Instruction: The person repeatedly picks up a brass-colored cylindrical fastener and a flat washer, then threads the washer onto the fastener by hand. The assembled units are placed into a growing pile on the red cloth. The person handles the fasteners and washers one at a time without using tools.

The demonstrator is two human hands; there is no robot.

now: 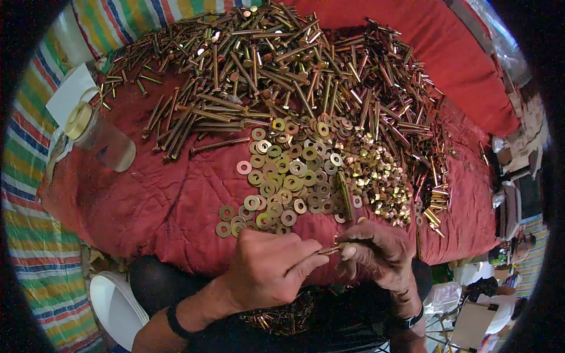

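Gripping one brass-coloured bolt [329, 250] between them, the left hand [268, 267] and right hand [376, 252] are both closed on it, fingertips pinched, at the near edge of the red quilt [165, 200]. Flat washers [276, 176], hex nuts [376, 176] and a bolt heap [282, 70] lie just beyond; a capped clear bottle [100, 138] rests well to the left.

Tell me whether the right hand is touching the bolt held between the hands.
Touching. The head view shows the right hand with its fingertips closed on one end of the bolt, while the left hand pinches the other end.
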